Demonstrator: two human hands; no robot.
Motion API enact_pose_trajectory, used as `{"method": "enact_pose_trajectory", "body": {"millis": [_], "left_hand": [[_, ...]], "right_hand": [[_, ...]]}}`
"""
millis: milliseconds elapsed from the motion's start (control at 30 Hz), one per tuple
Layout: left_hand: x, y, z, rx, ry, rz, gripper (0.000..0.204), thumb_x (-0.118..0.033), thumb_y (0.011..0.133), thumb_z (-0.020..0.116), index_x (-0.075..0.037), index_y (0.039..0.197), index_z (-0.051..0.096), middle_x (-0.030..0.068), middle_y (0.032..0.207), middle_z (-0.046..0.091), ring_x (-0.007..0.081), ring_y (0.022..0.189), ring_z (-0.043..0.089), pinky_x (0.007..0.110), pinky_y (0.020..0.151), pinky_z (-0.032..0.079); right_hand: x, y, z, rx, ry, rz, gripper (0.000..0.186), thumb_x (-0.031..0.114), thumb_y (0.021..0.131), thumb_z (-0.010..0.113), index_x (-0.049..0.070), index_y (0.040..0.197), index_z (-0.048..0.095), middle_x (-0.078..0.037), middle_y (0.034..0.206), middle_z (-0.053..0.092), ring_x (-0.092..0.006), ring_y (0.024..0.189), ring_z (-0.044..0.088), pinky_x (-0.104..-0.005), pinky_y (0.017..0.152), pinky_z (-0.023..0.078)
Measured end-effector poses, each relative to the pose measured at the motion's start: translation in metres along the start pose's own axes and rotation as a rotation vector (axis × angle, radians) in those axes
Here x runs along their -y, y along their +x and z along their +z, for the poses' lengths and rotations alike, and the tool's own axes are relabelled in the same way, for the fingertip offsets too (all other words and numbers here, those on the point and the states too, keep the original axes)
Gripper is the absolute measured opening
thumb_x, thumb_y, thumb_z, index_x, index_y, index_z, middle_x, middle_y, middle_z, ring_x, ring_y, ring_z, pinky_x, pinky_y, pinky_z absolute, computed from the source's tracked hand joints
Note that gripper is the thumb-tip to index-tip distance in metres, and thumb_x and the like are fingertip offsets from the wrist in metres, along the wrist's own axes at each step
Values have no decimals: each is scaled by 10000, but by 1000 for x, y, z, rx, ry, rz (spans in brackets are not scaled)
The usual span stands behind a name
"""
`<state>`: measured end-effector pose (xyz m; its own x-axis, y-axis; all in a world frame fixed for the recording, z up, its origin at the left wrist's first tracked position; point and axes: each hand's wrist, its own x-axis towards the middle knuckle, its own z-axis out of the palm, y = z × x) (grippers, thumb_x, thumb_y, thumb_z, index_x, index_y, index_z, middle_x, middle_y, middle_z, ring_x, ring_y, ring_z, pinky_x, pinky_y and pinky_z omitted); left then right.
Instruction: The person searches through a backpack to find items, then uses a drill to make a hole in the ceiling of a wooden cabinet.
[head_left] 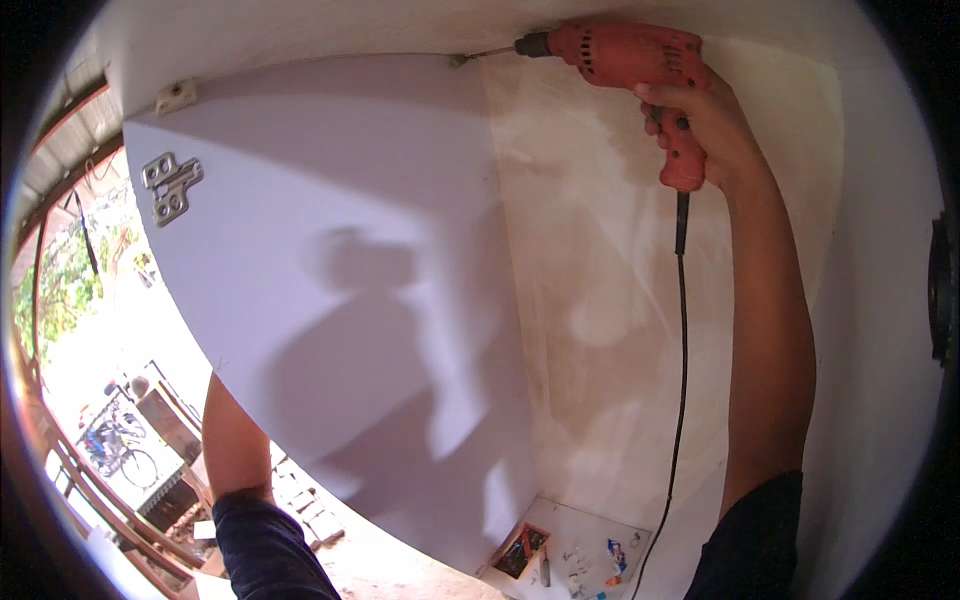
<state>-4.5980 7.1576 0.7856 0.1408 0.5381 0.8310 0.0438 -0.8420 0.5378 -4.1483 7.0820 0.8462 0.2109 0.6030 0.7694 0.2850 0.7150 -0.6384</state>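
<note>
My right hand [697, 125] is wrapped round the handle of a red corded power drill [635, 55], high at the right. A long thin bit [492, 51] points left from its black chuck [533, 44]. The bit's tip reaches a small corner bracket [459, 60] where the pale panel [400, 250] meets the surface above. Whether the tip touches a screw is too small to tell. My left forearm [236, 440] rises behind the panel's outer edge, which hides the hand. A metal hinge [172, 188] is fixed near the panel's upper left edge.
The drill's black cord [683, 350] hangs down past my right arm. Low inside the cabinet, a small wooden box [522, 550] of tools lies beside scattered small hardware [580, 570] and a coloured packet [616, 560]. Another bracket [177, 96] sits at top left. Outside stands a bicycle [135, 465].
</note>
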Motion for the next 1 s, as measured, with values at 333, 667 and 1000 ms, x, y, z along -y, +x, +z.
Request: {"method": "enact_pose_trajectory", "body": {"millis": [333, 667, 1000], "left_hand": [[29, -88, 12, -68, 81, 4, 409, -316, 1062, 463, 46, 1157, 628, 158, 1124, 650, 256, 993, 649, 404, 1037, 468], [28, -19, 12, -107, 180, 77, 402, -308, 1058, 462, 46, 1159, 626, 156, 1127, 647, 261, 1002, 645, 411, 1037, 469], [39, 11, 33, -103, 182, 64, 396, -300, 1054, 460, 45, 1160, 623, 155, 1129, 645, 266, 1010, 641, 419, 1038, 470]], "right_hand": [[-2, -3, 0, -17, -26, 32, 347, 124, 836, 823, 56, 1082, 589, -47, 807, 637, -142, 632, 609, -300, 540, 504], [-7, 5, 3, 31, 77, 47, 306, 97, 845, 806, 54, 1067, 599, -46, 777, 636, -140, 602, 603, -299, 517, 493], [-10, 6, -8, 18, 15, 31, 303, 124, 849, 807, 57, 1055, 595, -38, 773, 622, -134, 610, 594, -294, 528, 489]]}}
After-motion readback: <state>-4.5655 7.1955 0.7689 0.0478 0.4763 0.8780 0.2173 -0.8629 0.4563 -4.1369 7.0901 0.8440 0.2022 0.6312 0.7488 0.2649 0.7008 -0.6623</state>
